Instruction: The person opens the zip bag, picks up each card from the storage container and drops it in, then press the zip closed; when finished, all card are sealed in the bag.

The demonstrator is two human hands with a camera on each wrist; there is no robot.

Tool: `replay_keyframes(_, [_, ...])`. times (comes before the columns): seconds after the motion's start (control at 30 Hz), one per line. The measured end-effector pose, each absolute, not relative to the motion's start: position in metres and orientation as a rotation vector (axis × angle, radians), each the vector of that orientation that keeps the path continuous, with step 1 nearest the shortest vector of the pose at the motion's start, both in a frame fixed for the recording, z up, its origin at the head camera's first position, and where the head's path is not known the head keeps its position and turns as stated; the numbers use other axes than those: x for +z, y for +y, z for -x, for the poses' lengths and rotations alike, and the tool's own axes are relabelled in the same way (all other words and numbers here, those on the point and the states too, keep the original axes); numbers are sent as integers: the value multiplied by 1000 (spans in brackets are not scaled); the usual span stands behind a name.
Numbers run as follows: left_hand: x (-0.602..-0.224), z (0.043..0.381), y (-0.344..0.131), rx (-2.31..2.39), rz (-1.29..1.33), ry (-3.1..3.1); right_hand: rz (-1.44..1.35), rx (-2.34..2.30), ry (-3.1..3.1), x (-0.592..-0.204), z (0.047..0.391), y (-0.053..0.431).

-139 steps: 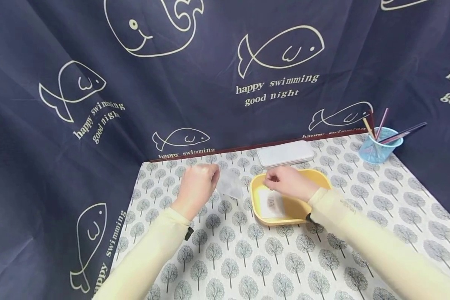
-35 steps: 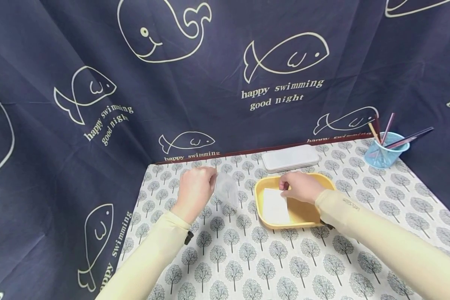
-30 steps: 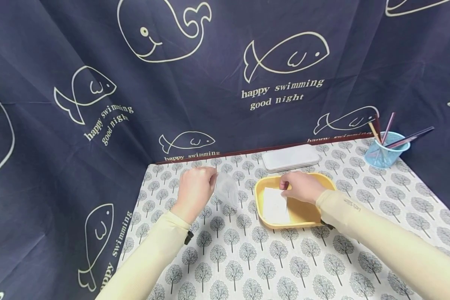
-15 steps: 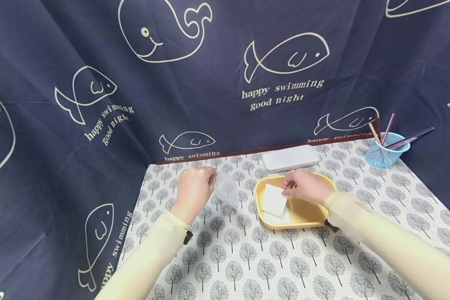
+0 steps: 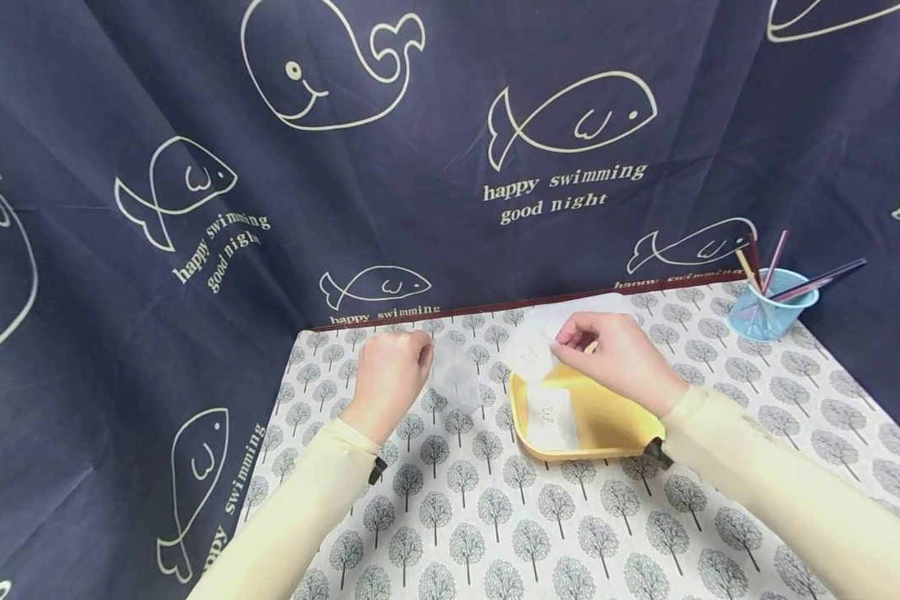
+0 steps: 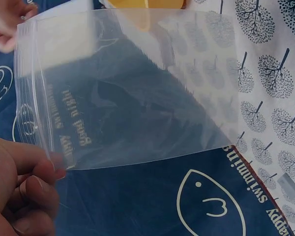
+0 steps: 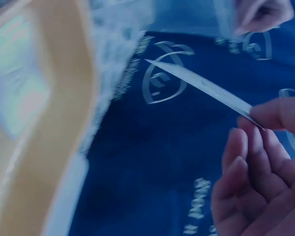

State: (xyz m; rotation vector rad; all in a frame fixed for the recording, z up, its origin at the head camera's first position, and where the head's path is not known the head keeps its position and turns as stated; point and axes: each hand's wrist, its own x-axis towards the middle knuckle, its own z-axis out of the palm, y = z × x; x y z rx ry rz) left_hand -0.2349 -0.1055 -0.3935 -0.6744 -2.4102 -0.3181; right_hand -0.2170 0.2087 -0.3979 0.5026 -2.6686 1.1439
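Observation:
My left hand (image 5: 390, 379) pinches a clear zip-lock bag (image 5: 453, 379) by a top corner. In the left wrist view the bag (image 6: 142, 103) hangs spread out with its zip strip beside my fingers and nothing inside. My right hand (image 5: 621, 354) pinches the edge of a thin white card (image 5: 531, 352), raised over the back of the yellow tray (image 5: 607, 437). The right wrist view catches this card (image 7: 201, 87) nearly edge-on between thumb and fingertips. Another white card (image 5: 552, 421) with a small print lies in the tray's left half.
Behind the tray lies a flat white case (image 5: 570, 310), partly covered by the right hand and card. A light blue mesh cup (image 5: 768, 312) with several pens and sticks stands at the back right. A dark fish-print curtain (image 5: 420, 192) hangs behind the table.
My right hand has taken a card from the tray and raised it up above the back rim, uncovering the printed card below. The left hand with the bag stays almost in place.

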Motion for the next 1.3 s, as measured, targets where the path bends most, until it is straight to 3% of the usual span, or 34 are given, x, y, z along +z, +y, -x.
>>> replay_keyframes(0.5, [-389, 237, -98, -312, 649, -2422, -602, 1289, -2309, -357, 193, 171])
replay_keyframes(0.83, [-388, 238, -93, -308, 622, -2451, -619, 1323, -2393, -369, 196, 154])
replay_keyframes(1.3, [-388, 240, -86, -325, 628, -2433, -597, 977, -2549, -398, 203, 128])
